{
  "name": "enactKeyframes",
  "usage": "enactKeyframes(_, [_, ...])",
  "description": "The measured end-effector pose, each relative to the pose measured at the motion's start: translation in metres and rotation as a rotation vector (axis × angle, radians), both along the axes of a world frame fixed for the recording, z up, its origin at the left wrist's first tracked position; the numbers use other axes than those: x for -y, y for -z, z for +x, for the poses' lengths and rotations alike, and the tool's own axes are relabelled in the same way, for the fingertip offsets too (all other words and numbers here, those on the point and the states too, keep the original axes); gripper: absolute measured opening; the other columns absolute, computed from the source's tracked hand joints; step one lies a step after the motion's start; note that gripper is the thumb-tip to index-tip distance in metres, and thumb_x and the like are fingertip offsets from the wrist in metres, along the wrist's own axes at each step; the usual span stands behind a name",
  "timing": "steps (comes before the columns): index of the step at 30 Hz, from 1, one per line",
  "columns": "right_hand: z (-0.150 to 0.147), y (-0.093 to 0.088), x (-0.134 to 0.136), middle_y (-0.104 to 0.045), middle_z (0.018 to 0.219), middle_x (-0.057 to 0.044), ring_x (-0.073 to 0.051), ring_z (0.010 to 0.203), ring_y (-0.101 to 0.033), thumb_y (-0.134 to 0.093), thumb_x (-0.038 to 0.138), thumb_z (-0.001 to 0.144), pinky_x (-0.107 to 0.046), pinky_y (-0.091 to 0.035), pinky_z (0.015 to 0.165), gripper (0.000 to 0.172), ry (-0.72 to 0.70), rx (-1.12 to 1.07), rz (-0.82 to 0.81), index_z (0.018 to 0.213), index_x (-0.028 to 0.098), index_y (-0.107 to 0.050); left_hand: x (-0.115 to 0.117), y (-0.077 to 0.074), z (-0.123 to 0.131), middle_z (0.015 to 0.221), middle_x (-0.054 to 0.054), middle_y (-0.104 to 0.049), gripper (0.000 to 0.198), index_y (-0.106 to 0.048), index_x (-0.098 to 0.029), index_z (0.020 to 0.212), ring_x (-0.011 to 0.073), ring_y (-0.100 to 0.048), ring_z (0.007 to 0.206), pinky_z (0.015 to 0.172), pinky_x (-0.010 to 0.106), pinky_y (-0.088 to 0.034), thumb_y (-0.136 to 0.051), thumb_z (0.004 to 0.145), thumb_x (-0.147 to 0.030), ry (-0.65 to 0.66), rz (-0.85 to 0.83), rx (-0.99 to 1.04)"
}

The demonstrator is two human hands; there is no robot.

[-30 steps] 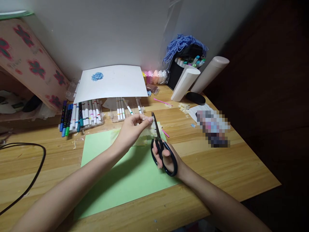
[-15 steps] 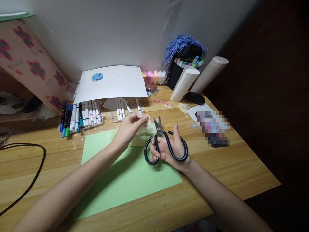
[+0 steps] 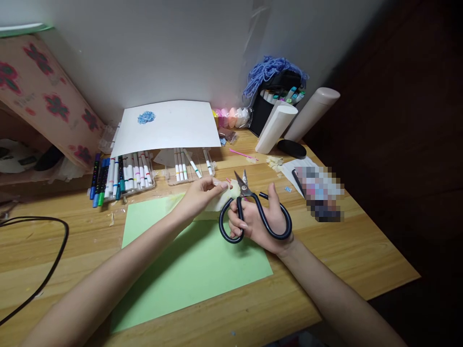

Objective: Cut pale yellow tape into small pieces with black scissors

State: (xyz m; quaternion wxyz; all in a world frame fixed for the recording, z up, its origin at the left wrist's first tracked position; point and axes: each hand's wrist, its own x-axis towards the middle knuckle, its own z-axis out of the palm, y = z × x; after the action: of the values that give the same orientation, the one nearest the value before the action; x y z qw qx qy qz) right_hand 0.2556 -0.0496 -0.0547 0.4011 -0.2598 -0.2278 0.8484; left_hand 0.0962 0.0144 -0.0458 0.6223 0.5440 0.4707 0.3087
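Note:
My right hand (image 3: 258, 217) has its fingers through the black-handled scissors (image 3: 243, 190), with the thumb raised and the blades parted, pointing up and away from me. Pinched in my left hand (image 3: 202, 195) is a thin pale-yellow sheet (image 3: 217, 205), perhaps tissue paper; its right edge lies close to the scissors' pivot. Part of that sheet is hidden behind my left hand and wrist. Beneath both hands a light green paper (image 3: 202, 270) lies flat on the wooden table.
White markers (image 3: 135, 171) in clear trays line the back, under a white sheet (image 3: 181, 127) bearing a blue patch. Pale scraps (image 3: 275, 163), a white bottle (image 3: 277, 129) and a black pen holder (image 3: 261, 113) stand back right. A black cable (image 3: 65, 241) curves at left.
The scissors and my right hand have moved slightly right. My left hand has shifted a little right and down with the pale sheet, and the sheet's edge now sits nearer the scissors' pivot.

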Motion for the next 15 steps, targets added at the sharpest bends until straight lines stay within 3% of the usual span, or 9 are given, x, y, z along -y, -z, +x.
enactKeyframes(6, [-0.005, 0.016, -0.003, -0.048, 0.047, 0.007, -0.011, 0.045, -0.051, -0.067, 0.053, 0.068, -0.028, -0.047, 0.053, 0.04, 0.51, 0.566, 0.334, 0.078, 0.018, -0.052, 0.004, -0.003, 0.001, 0.071, 0.001, -0.059, 0.033, -0.059, -0.015, 0.074, 0.0107, -0.051, 0.062, 0.056, 0.022, -0.037, -0.067, 0.07, -0.047, -0.008, -0.016, 0.037])
enactKeyframes(8, [-0.006, 0.022, -0.002, -0.048, 0.048, 0.008, -0.01, 0.043, -0.05, -0.067, 0.05, 0.07, -0.026, -0.048, 0.05, 0.037, 0.537, 0.676, 0.381, 0.084, 0.018, -0.054, 0.009, -0.005, 0.003, 0.07, 0.001, -0.058, 0.031, -0.058, -0.015, 0.073, 0.0107, -0.052, 0.061, 0.056, 0.022, -0.039, -0.066, 0.071, -0.045, 0.029, -0.02, 0.061])
enactKeyframes(12, [-0.008, 0.024, 0.001, -0.054, 0.058, 0.004, -0.009, 0.04, -0.049, -0.065, 0.045, 0.073, -0.025, -0.047, 0.043, 0.031, 0.424, 0.704, 0.379, 0.084, 0.017, -0.055, 0.017, -0.007, 0.007, 0.068, 0.0, -0.059, 0.029, -0.057, -0.016, 0.073, 0.0109, -0.053, 0.059, 0.056, 0.024, -0.042, -0.064, 0.072, -0.043, 0.098, -0.022, 0.104])
enactKeyframes(15, [-0.006, 0.021, 0.002, -0.051, 0.057, 0.004, -0.008, 0.04, -0.046, -0.064, 0.041, 0.075, -0.025, -0.047, 0.041, 0.026, 0.461, 0.706, 0.385, 0.08, 0.017, -0.055, 0.017, -0.009, 0.007, 0.07, 0.001, -0.06, 0.03, -0.057, -0.016, 0.072, 0.0112, -0.054, 0.061, 0.058, 0.024, -0.041, -0.064, 0.073, -0.044, 0.113, 0.011, 0.057])
